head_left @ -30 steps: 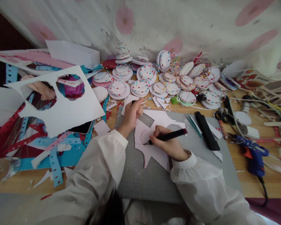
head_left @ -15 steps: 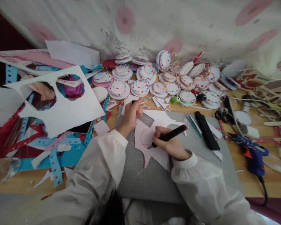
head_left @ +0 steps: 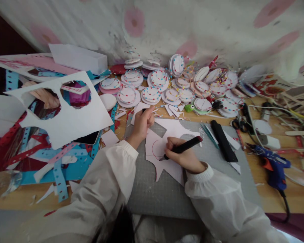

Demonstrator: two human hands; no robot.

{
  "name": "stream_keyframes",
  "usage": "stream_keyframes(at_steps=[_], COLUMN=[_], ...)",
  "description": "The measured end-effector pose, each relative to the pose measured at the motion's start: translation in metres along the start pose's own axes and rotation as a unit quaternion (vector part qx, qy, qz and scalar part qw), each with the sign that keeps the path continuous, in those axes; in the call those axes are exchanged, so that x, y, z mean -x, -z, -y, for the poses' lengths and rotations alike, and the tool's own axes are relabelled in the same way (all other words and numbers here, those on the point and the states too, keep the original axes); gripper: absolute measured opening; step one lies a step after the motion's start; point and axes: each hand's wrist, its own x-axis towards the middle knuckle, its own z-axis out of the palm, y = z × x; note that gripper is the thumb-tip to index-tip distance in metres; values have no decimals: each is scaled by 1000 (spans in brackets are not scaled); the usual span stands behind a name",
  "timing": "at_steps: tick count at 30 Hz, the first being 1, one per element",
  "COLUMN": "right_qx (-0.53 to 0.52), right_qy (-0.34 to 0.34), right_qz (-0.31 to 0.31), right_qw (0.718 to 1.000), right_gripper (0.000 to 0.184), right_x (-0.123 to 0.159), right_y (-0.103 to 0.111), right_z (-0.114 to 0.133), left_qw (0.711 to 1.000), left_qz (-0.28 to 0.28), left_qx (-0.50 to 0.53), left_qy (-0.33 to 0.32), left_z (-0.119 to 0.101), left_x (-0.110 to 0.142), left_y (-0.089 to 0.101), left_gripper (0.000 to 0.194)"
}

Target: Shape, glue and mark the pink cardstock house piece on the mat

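Note:
My right hand (head_left: 184,156) grips a black marker (head_left: 184,147) with a dark red end. Its tip rests on a jagged white card scrap (head_left: 172,129), at the lower end of a partly drawn red circle. My left hand (head_left: 143,125) is closed in a fist at the card's upper left edge. A small black piece that looks like a marker cap (head_left: 144,110) pokes out of the fist, mostly hidden by the fingers. Under the card lies a grey cutting mat (head_left: 157,199).
Several stacked white paper discs with beaded rims (head_left: 152,95) line the back. Left are a cut-out white sheet (head_left: 91,118) and coloured strips (head_left: 59,179). Right of my hand lie a black case-like object (head_left: 224,141), teal tweezers (head_left: 210,135), and a blue glue gun (head_left: 276,168).

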Motion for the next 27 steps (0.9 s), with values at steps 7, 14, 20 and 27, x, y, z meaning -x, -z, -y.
stream_keyframes(at_steps=[7, 14, 20, 27], right_qx=[-30, -7, -3, -148], right_qy=[-10, 13, 15, 17], right_qz=[-2, 25, 26, -153], right_qw=[1000, 1000, 1000, 977], right_gripper=[26, 26, 26, 32], right_x=[1, 0, 1, 0], right_y=[8, 8, 9, 20], right_z=[3, -1, -1, -2], left_qw=[1000, 1000, 1000, 1000], left_qz=[1, 10, 11, 0], left_qx=[-8, -12, -14, -10], left_qy=[-6, -14, -15, -1], left_z=[-1, -1, -2, -4], left_x=[1, 1, 1, 2], left_y=[0, 0, 0, -2], left_gripper=[54, 53, 53, 53])
